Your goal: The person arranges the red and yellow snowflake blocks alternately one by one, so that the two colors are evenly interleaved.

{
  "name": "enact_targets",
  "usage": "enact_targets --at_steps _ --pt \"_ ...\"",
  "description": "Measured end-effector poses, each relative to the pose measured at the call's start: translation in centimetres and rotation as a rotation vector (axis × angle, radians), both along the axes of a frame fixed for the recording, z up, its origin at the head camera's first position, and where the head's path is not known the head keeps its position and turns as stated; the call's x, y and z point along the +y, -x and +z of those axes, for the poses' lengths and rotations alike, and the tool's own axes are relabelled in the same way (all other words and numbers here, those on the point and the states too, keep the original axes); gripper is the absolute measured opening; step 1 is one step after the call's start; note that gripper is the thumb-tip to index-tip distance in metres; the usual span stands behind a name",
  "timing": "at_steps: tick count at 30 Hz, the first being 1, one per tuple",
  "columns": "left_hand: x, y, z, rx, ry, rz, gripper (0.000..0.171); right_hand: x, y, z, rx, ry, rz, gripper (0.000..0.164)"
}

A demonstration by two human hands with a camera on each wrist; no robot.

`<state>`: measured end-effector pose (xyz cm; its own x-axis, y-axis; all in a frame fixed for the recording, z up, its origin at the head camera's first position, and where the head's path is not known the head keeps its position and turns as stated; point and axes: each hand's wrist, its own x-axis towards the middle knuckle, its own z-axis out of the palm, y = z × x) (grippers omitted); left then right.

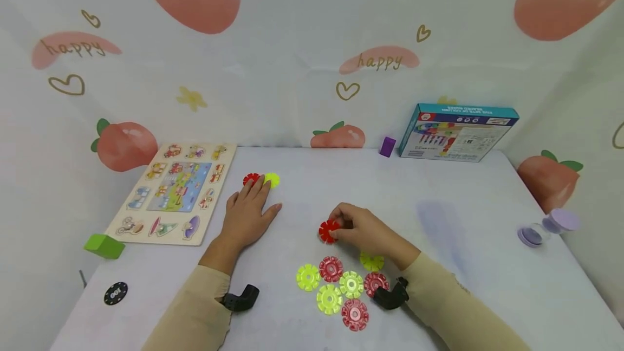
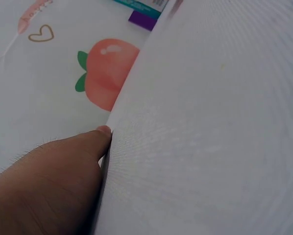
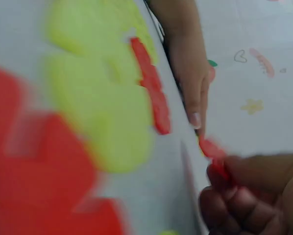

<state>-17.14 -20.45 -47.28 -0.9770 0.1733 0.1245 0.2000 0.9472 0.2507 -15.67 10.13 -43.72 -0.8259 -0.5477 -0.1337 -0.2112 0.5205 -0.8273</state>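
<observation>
My right hand (image 1: 359, 227) pinches a red notched plastic disc (image 1: 327, 231) between thumb and fingers; the same disc (image 3: 220, 169) shows in the right wrist view. My left hand (image 1: 247, 213) lies palm down with fingers extended, its fingertips touching a second red disc (image 1: 251, 179) and a yellow-green disc (image 1: 272, 180) at the far side of the table. Nearer the front lies a loose group of red and yellow-green discs, among them a yellow-green disc (image 1: 329, 299) and a red disc (image 1: 355, 314). Part of one yellow-green disc (image 1: 372, 261) is hidden beneath my right wrist.
A wooden peg puzzle board (image 1: 202, 226) lies at left, beside a green block (image 1: 104, 246) and a black round chip (image 1: 115, 293). At the back right stand a purple block (image 1: 387, 147) and a boxed toy (image 1: 453, 134). A lilac timer-like object (image 1: 560, 221) lies near the right edge.
</observation>
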Motion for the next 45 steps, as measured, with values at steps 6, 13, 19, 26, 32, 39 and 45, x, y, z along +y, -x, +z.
enact_targets --at_steps 6,13,19,26,32,39,45 --pt "0.0 -0.1 0.2 0.006 0.001 0.012 0.073 -2.0 3.1 0.9 0.090 0.040 -0.159 0.017" --pt "0.0 -0.1 -0.1 -0.002 -0.001 0.004 0.074 -4.7 6.5 1.5 0.112 -0.025 -0.131 0.017" --pt "0.0 -0.1 0.3 0.019 -0.002 0.001 0.073 -5.9 7.3 0.6 0.285 -0.377 0.026 0.039" --pt "0.0 -0.1 0.1 0.020 -0.001 0.005 0.074 -6.6 6.4 1.0 0.370 -0.624 0.138 0.068" --pt "0.2 0.0 0.1 0.009 -0.002 0.007 0.074 -7.6 7.1 1.2 0.329 -0.659 0.219 0.081" --pt "0.1 0.0 0.2 0.004 -0.006 0.003 0.074 -8.9 8.4 1.0 0.300 -0.604 0.282 0.080" --pt "0.0 0.0 0.1 0.002 -0.003 0.000 0.074 -9.9 7.7 0.9 0.425 -0.654 0.240 0.074"
